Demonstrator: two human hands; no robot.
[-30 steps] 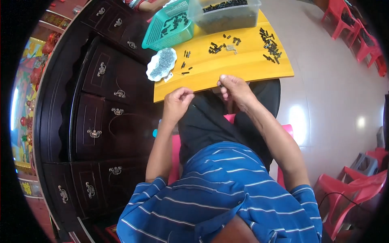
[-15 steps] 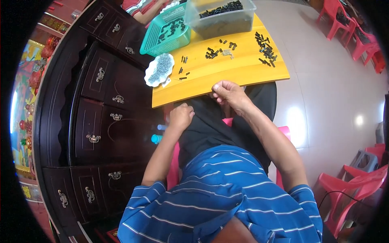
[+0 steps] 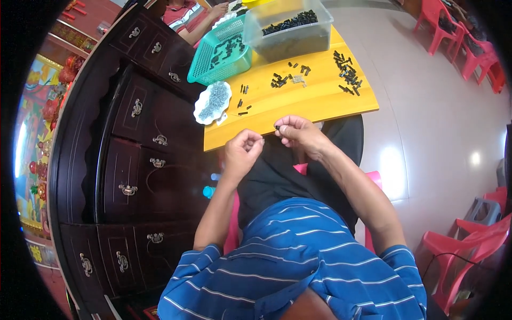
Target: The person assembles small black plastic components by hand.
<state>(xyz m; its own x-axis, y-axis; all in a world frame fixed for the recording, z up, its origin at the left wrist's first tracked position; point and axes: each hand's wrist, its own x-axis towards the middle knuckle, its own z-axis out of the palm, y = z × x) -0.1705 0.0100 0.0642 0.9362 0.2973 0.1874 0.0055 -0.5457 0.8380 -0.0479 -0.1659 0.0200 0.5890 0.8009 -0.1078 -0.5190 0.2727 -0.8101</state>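
Hands meet over the lap: right hand (image 3: 298, 136) fingers pinch a small black part (image 3: 277, 127), left hand (image 3: 242, 152) curled closed.

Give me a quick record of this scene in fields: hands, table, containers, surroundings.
Left hand: left hand loosely curled just below the table edge; anything in it is hidden
Right hand: right hand pinches a small black part at its fingertips
Table: yellow table with scattered black parts
Containers: white dish of grey bits; teal basket; clear tub of black parts
Left side: dark wooden cabinet
Right side: red plastic chairs
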